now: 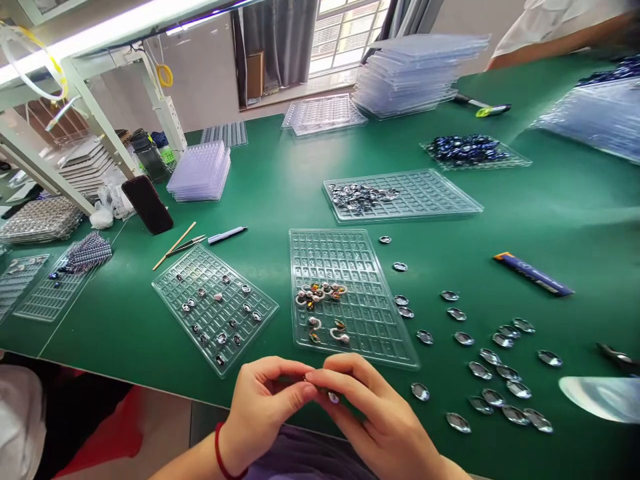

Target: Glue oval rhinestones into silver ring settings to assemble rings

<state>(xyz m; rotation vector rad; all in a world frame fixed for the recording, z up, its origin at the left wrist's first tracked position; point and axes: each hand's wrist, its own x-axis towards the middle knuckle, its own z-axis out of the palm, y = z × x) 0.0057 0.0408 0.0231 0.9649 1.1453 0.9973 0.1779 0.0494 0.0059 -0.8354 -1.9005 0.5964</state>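
Observation:
My left hand (pixel 263 400) and my right hand (pixel 367 407) meet at the near edge of the green table (pixel 280 180), fingertips pinched together on a small oval gem (pixel 333 397) that barely shows between them. A red band circles my left wrist. Just beyond my hands lies a clear compartment tray (pixel 370 320) holding a few ring-shaped settings and stones. Several loose oval gems (pixel 493 373) are scattered on the table to the right of my right hand.
A second clear tray (pixel 193 287) with small stones lies left. Farther back are a tray of silver stones (pixel 425 197), a tray of dark blue stones (pixel 467 150), stacks of empty trays (pixel 415 67), a phone (pixel 147 203), pens, and another person's arm (pixel 550 43) at top right.

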